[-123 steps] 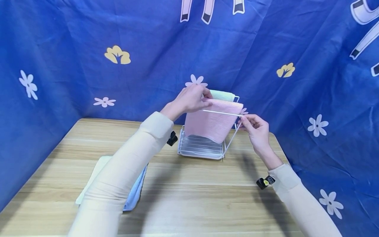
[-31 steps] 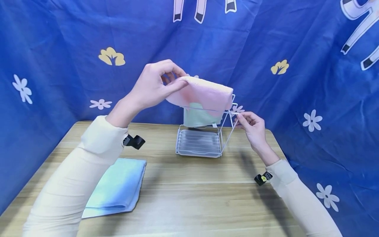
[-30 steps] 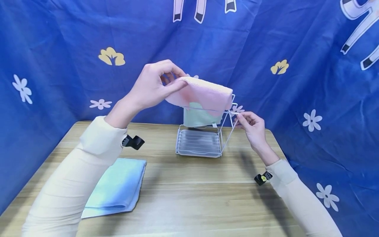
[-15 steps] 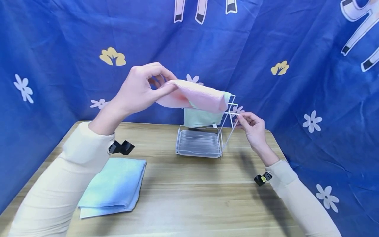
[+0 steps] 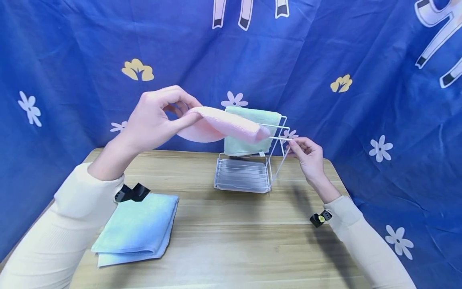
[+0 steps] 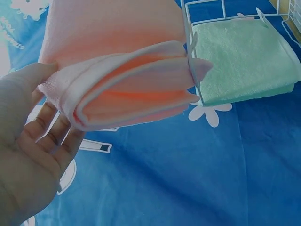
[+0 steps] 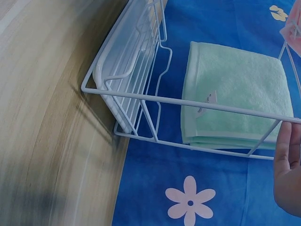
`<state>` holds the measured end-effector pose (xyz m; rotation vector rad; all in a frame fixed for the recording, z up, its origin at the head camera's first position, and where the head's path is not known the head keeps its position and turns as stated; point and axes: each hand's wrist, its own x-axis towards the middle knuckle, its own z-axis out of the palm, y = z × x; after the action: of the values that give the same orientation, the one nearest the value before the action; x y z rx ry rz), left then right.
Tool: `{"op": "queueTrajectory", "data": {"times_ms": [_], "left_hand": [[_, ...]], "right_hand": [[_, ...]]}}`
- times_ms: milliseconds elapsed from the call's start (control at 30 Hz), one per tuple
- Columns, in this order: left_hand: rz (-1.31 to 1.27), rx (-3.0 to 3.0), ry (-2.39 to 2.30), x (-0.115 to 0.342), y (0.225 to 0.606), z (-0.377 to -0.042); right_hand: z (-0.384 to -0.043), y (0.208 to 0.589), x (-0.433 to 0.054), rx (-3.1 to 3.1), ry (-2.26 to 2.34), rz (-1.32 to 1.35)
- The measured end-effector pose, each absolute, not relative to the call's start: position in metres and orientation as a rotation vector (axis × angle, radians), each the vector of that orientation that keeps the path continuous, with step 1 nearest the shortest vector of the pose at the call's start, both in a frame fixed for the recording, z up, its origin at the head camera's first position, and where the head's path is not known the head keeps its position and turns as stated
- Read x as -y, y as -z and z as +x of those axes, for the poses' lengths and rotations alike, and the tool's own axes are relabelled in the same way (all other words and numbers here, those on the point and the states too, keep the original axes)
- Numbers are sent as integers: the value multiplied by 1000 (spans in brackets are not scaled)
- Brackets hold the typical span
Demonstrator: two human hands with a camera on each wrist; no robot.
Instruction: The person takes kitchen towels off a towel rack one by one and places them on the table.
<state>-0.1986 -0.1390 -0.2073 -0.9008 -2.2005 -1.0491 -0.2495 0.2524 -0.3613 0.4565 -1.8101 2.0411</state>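
My left hand [image 5: 155, 116] pinches one end of a folded pink towel [image 5: 231, 122], thumb on top. The towel stretches right to the front bar of a white wire rack [image 5: 281, 138]; its loose folds show in the left wrist view, overlapping the rack's wire. At the rack's upper right corner my right hand [image 5: 308, 156] pinches the wire between thumb and fingers. A mint green towel [image 5: 265, 116] hangs folded over the rear bar, a small white label [image 7: 207, 103] at its lower edge in the right wrist view.
A folded light blue towel [image 5: 140, 224] lies on the wooden table [image 5: 231, 249], front left. Under the rack's bars sits a shallow tray [image 5: 243, 176] with a wire grid. Blue patterned curtain [image 5: 202, 48] closes off the back and sides.
The left hand has drawn the pink towel left and down toward me, uncovering more of the green towel. Earlier the pink towel hung over the rack. The right hand stays at the rack corner.
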Motion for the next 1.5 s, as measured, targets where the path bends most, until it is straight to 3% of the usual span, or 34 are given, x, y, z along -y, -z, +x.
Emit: {"op": "queueTrajectory", "data": {"times_ms": [633,1500], "left_hand": [[-944,2217,1026,156,216,-176],[-1194,2534,1089,131,317,-176]], "right_hand": [[-249,361,-253,1810,-2028,464],[-251,362,-252,1796,-2044,472]]}}
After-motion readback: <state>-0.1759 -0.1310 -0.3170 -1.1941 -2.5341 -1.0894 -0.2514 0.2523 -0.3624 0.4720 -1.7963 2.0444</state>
